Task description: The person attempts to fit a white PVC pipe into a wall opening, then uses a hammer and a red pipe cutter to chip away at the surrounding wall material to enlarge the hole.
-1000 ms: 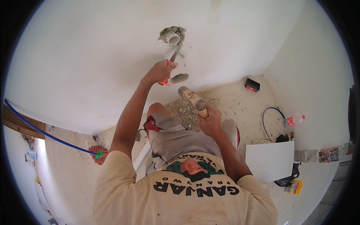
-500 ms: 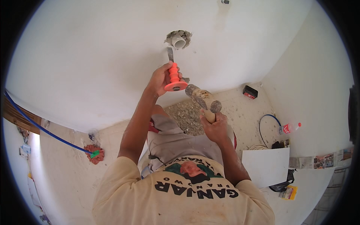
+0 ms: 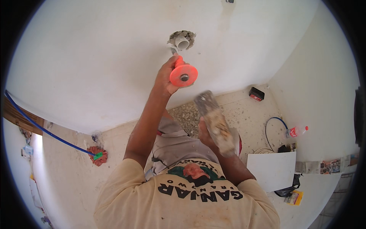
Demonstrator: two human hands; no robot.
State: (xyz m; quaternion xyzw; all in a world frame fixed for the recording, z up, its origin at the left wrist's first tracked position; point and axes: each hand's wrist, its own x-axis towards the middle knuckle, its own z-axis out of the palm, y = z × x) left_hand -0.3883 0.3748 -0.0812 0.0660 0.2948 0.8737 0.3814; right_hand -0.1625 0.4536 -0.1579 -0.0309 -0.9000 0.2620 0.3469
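My left hand is wrapped round the orange grip of a cold chisel. The chisel's round guard and metal striking end face back toward me. Its blade, mostly hidden by my fingers, meets the white wall at the lower left edge of a rough broken hole. Out of that hole sticks the end of a white plastic pipe. Lower down and to the right, my right hand grips a hammer, whose dusty head is smeared by motion and stands apart from the chisel.
Rubble lies on the floor at the wall's foot. A black and red box, a plastic bottle and a white board are to the right. A blue hose runs to a reddish cloth at left.
The hammer has swung down and back, away from the chisel. The chisel has tilted so that its guard turns toward me, and my left hand has shifted slightly right.
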